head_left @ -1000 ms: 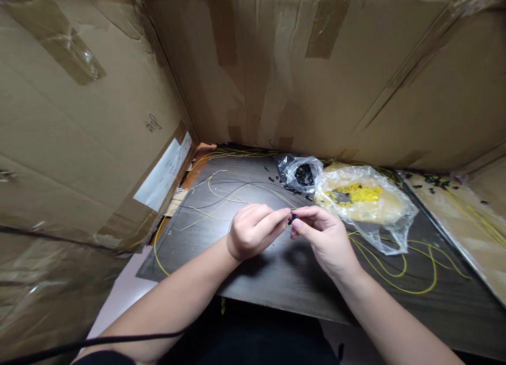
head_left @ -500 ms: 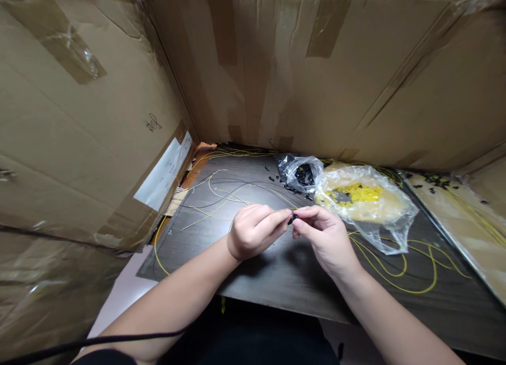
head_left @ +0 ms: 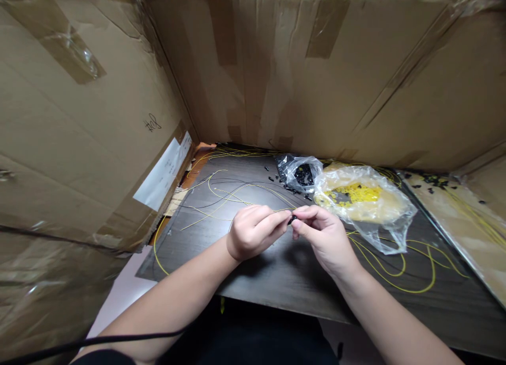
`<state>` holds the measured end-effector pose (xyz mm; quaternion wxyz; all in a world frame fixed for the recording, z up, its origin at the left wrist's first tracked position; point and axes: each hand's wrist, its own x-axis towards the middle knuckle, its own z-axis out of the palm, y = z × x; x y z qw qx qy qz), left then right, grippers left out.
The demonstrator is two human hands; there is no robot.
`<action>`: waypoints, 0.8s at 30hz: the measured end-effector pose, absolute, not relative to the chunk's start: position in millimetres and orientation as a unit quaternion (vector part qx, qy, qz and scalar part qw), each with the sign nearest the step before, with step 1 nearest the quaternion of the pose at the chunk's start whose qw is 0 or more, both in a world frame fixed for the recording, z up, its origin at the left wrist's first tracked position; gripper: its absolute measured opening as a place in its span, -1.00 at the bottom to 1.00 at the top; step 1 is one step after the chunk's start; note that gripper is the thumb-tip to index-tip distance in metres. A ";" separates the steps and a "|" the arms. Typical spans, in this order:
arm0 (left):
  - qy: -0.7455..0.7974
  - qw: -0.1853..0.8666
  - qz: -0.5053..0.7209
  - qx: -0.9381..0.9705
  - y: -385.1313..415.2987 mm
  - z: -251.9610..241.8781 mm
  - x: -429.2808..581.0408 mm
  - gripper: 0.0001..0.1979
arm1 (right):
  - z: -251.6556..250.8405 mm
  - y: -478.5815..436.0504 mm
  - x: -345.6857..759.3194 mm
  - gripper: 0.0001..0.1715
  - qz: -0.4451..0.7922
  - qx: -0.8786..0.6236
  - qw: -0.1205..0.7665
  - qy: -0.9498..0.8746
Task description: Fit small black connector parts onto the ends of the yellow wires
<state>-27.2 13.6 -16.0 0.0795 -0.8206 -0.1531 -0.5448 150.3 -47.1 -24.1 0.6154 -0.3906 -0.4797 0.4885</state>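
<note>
Between the fingertips of both hands is a small black piece, mostly covered by the fingers; its exact kind cannot be made out. My left hand pinches it from the left, fingers curled together. From the right, thumb and index finger of my right hand close on the same piece. Thin yellow wires and dark ones lie on the grey board just behind my left hand. Beyond my right hand rests a clear plastic bag with small yellow parts in it.
A second clear bag holds small black parts, with several more scattered beside it. Yellow wires curve across the board at right. Cardboard walls enclose the back and left. Black bits lie on a panel at right.
</note>
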 end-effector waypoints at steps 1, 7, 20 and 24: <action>-0.153 0.079 -0.543 -0.822 13.5 -16.1 -27.4 -0.86 | -24.7 -47.0 150.6 -0.85 0.489 -0.390 0.614 -0.480; -0.150 0.079 -0.525 -0.834 14.7 -18.2 -28.4 -0.84 | -26.9 -47.2 151.6 -0.85 0.492 -0.400 0.610 -0.475; -0.147 0.053 -0.512 -0.845 16.0 -19.5 -28.1 -0.84 | -26.5 -46.5 152.7 -0.83 0.500 -0.416 0.613 -0.449; -0.151 0.054 -0.512 -0.844 14.5 -18.3 -28.3 -0.86 | -24.9 -46.3 153.2 -0.80 0.511 -0.418 0.608 -0.441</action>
